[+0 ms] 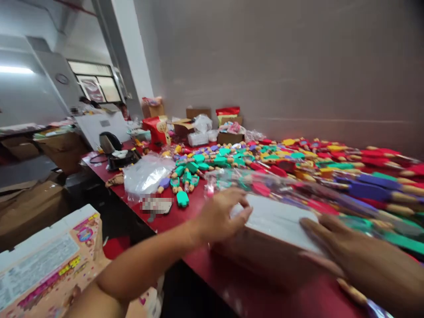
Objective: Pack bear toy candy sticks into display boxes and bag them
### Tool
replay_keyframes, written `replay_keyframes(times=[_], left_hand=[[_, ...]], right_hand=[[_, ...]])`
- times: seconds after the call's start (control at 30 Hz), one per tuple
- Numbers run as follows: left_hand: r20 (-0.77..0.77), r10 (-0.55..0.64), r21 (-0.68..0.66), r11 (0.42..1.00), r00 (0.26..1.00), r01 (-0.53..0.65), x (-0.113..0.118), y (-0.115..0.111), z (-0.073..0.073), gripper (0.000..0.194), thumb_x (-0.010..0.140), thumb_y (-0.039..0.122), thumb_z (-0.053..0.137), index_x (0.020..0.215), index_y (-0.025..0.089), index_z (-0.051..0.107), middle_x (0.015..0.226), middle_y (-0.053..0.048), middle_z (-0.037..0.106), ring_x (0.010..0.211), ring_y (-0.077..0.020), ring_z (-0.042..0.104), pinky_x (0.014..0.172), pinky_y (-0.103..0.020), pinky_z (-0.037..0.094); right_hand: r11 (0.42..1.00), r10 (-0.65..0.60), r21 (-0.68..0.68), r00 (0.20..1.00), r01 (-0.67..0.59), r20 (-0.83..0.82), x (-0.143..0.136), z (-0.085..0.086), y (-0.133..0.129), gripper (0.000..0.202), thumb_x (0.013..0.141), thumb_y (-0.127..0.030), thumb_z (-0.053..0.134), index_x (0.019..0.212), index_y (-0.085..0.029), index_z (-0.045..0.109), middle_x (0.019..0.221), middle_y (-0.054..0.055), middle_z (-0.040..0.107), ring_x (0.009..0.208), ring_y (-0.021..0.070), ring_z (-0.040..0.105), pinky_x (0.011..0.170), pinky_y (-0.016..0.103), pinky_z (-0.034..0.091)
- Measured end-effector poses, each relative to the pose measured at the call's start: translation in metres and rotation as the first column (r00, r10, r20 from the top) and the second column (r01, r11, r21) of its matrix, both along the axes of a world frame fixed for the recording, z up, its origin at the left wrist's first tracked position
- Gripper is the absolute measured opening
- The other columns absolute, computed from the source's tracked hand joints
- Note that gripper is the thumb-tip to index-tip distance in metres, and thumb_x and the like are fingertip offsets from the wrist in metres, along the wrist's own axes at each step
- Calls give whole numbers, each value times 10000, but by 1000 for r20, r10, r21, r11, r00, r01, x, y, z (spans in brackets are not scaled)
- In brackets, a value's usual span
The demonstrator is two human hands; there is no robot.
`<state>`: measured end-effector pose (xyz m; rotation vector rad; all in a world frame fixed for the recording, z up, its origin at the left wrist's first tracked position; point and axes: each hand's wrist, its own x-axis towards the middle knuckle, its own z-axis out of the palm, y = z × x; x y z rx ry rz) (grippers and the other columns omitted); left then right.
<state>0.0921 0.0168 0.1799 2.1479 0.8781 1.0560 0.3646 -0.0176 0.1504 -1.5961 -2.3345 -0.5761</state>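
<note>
A box with a white top (276, 218) and brownish side sits tilted above the red table edge, blurred by motion. My left hand (228, 212) is at its left end, fingers curled and thumb bent in against the corner. On the right end lies my right hand (331, 245), gripping the box with the thumb on top and the fingers along the near side. Clear plastic wrapping (238, 176) lies just behind the box. Many wooden-handled pieces with coloured heads, such as a green one (182, 198) and a purple one (369, 190), spread beyond it.
The red table (172, 223) runs along a grey wall. A clear plastic bag (149, 174) and a phone-like object (162, 205) lie at the left edge. Small cartons (231, 137) and a red bag (155, 129) stand behind. A printed carton (53, 260) is at lower left.
</note>
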Motion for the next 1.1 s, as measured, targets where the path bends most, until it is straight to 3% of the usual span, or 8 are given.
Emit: replay_keyframes(times=[0.13,0.33,0.4,0.53,0.7,0.8,0.9,1.1], left_hand=[[-379,48,171,985,924,19,1,39,9,247,706,396,679,829,189,623,956,-102,640,977,-282,586,887,-397,426],[-797,-15,165,956,604,242,1,41,35,320,574,461,779,645,210,593,627,0,557,570,-171,522,627,-277,401],[-875,-13,152,942,484,299,-1,34,44,327,600,500,754,624,219,590,532,20,489,502,-159,474,578,-273,368],[-901,55,211,922,431,324,-17,26,59,344,612,504,741,550,222,554,442,33,398,475,-161,443,611,-319,388],[-694,345,524,844,632,115,-51,17,68,362,678,484,685,557,188,514,552,5,424,628,-187,487,709,-422,440],[-268,504,641,730,821,-238,-61,10,56,414,634,509,728,794,170,553,780,-28,515,763,-185,497,776,-433,450],[-67,490,409,808,869,-424,-60,14,35,771,537,459,808,1150,176,436,1006,-76,546,763,-173,531,650,-338,474],[443,411,180,830,797,-528,-59,32,25,230,803,332,601,976,231,487,763,11,563,672,-116,571,636,-256,467]], right_hand=[[944,28,-323,993,-64,-115,-6,29,-8,855,739,-842,23,684,-201,586,598,104,605,517,211,576,448,304,430],[648,-54,-639,813,-413,-580,-3,54,-2,688,710,-832,393,499,-178,396,483,-26,350,435,73,330,398,197,273],[669,-63,-625,808,-401,-586,6,53,4,666,721,-814,408,541,-176,469,512,-17,408,463,80,386,414,193,314],[939,158,-255,947,-232,-279,17,49,6,623,875,-688,277,663,-172,555,597,40,515,536,129,470,472,257,386],[847,262,391,922,-361,284,-8,37,-32,252,890,-201,514,1102,-81,576,1036,218,570,991,335,528,800,486,442],[825,459,269,867,-497,194,-30,22,-47,329,903,-226,465,1198,-87,510,1209,199,519,1158,321,473,931,478,427],[884,391,185,896,-429,210,-38,9,-39,476,970,-398,260,1207,-60,497,1243,199,518,1149,302,496,841,464,487],[880,368,189,877,-436,309,-37,10,-19,538,976,-454,196,1098,-69,552,1142,213,576,1029,314,569,743,447,503]])
